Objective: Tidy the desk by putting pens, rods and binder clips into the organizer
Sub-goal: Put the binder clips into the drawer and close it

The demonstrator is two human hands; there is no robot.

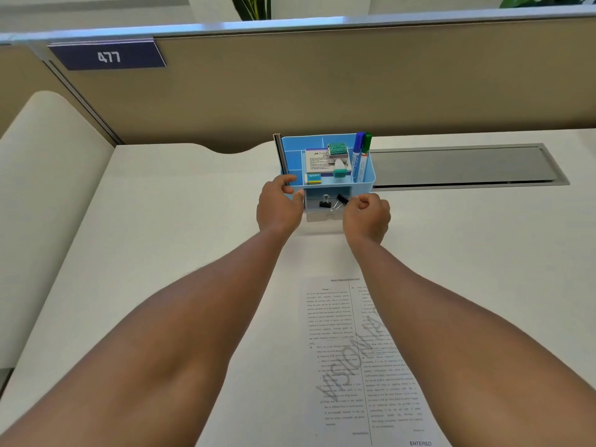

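Binder clips are the things in play: one black binder clip [325, 201] stands in the open white drawer [317, 211] at the front bottom of the blue organizer [367, 179], and a second binder clip [340, 201] lies tilted just beside it, with its silver handles toward the right hand [366, 217]. The right hand is curled, thumb and forefinger pinched together at this second clip; I cannot tell for sure if they really touch it. The left hand [279, 206] grasps the front left corner of the organizer, thumb on the rim. The organizer stands on the white desk [193, 237], near the beige partition [322, 85]. In its right compartment a blue marker [356, 153] and a green marker [365, 153] stand upright. Thin dark rods [280, 156] stand at its left side. The middle holds small boxes and an eraser [312, 178]. A printed sheet [342, 356] lies on the desk between the forearms
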